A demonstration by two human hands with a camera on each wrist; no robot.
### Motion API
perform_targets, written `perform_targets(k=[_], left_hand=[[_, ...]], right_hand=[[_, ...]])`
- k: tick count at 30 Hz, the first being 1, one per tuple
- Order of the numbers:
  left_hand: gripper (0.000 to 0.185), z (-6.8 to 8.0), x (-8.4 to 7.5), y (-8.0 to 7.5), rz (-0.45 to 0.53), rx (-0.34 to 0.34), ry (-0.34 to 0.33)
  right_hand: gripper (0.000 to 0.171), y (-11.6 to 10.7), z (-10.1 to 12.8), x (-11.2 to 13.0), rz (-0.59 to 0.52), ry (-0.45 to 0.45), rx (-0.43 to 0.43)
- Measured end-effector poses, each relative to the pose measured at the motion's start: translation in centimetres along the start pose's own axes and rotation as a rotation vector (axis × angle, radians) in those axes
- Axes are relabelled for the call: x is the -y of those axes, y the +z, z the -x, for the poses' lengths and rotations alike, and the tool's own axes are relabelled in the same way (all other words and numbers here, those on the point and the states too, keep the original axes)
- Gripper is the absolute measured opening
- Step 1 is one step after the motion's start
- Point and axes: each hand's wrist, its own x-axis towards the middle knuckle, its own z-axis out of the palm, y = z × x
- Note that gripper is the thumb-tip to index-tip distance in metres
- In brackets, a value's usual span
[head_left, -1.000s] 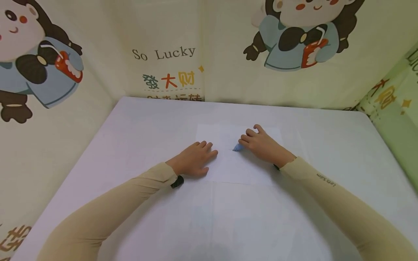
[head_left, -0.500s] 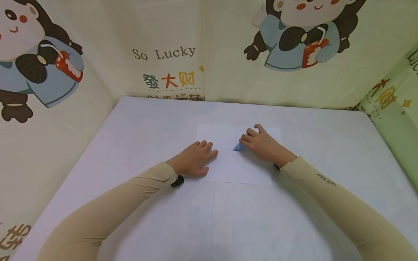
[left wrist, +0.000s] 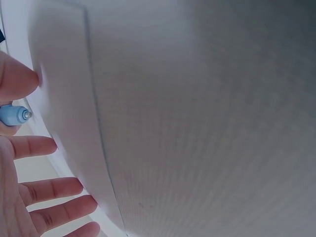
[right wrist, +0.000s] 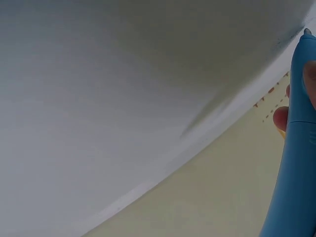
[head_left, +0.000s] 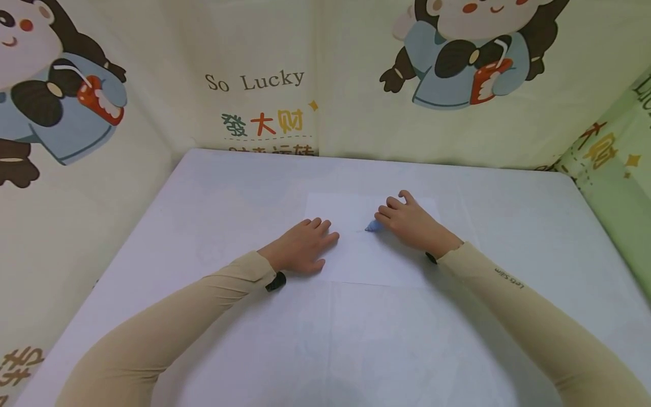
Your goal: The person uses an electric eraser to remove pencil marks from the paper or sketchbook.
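Observation:
A sheet of white paper [head_left: 346,265] lies on the white table. My left hand [head_left: 304,247] rests on its left part with fingers spread, holding nothing; the left wrist view shows the fingertips [left wrist: 74,185] against the sheet. My right hand [head_left: 414,223] pinches a thick blue pen [head_left: 374,225], its tip pointing left and down at the paper. Seen from the right wrist, the blue pen [right wrist: 296,133] has a fat, smooth body and a small metal nozzle-like tip. Just left of the tip runs a short faint line [head_left: 360,231]. The grip covers most of the pen in the head view.
The white table [head_left: 229,186] extends on all sides of the paper. Behind it hangs a cream curtain [head_left: 351,113] printed with cartoon figures and lettering, and curtain also borders the left and right sides. A dark band [head_left: 276,281] sits at the left wrist.
My right hand and the blue pen have shifted slightly right and away from me. The faint line left of the tip shows a little more. My left hand has stayed in place.

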Motion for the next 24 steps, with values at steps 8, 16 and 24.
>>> perform_targets(k=[8, 16, 24], left_hand=[[0.051, -0.03, 0.16, 0.35, -0.022, -0.012, 0.003], [0.050, -0.02, 0.01, 0.25, -0.019, -0.016, 0.007], [0.050, -0.16, 0.00, 0.20, -0.015, -0.010, 0.001]], right_hand=[[0.020, -0.09, 0.00, -0.03, -0.009, -0.017, 0.001], [0.022, -0.03, -0.01, 0.00, -0.041, -0.025, -0.001], [0.019, -0.05, 0.00, 0.06, -0.056, -0.025, 0.002]])
